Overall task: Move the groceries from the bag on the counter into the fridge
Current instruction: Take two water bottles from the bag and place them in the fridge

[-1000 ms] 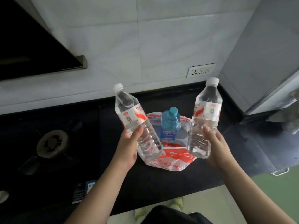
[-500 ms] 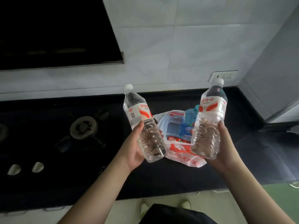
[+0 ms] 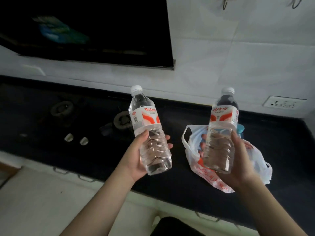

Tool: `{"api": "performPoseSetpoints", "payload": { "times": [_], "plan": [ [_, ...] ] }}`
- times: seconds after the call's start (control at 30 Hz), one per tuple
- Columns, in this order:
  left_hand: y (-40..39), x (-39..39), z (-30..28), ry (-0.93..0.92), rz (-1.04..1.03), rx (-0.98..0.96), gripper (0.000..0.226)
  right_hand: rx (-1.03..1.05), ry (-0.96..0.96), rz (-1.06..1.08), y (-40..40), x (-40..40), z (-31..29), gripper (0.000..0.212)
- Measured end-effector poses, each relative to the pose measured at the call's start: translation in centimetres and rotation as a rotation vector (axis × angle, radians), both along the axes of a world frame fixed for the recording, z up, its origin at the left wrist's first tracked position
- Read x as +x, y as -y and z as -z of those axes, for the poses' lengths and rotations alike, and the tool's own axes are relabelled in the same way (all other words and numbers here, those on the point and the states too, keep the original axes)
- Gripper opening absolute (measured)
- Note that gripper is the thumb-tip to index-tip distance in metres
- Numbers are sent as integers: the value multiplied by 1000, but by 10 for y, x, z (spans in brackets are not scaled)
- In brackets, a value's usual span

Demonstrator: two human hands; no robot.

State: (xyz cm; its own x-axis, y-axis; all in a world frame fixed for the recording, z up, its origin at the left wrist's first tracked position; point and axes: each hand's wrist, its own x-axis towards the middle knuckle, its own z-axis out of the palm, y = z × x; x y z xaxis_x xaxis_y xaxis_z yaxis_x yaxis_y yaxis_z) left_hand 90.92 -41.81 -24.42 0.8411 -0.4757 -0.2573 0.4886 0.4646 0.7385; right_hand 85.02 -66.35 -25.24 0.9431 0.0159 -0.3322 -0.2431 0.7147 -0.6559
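Note:
My left hand [image 3: 136, 155] grips a clear water bottle [image 3: 150, 130] with a white cap and a red-and-white label, held upright above the stove's right edge. In my right hand [image 3: 242, 160] is a second, matching water bottle [image 3: 220, 133], held upright over the bag. The white plastic bag [image 3: 255, 160] with red print lies on the black counter [image 3: 281, 150] behind and under that bottle. A blue bottle cap [image 3: 240, 129] pokes out of the bag, mostly hidden by the right bottle. The fridge is out of view.
A gas stove with a burner [image 3: 121, 120], a second burner [image 3: 62, 108] and two knobs [image 3: 76, 138] fills the counter's left half. A dark range hood [image 3: 85, 31] hangs above it. A wall socket [image 3: 283, 102] sits on the white tiles at right.
The view has swung left: the bag and socket slid toward the right and the stove and hood came into view. Both hands keep their bottles, now spread further apart.

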Motion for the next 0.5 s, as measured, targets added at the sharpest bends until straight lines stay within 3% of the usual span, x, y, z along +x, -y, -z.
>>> {"api": "performPoseSetpoints", "payload": {
  "times": [0.1, 0.27, 0.5],
  "plan": [
    [-2, -32, -2, 18, -121, -16, 68, 52, 63, -132, 3, -7, 1, 69],
    [-11, -85, 0, 39, -272, -67, 60, 133, 112, -358, -4, -17, 4, 69],
    [-42, -155, -11, 67, -399, -105, 60, 177, 170, -613, -54, -28, -1, 89]
  ]
}}
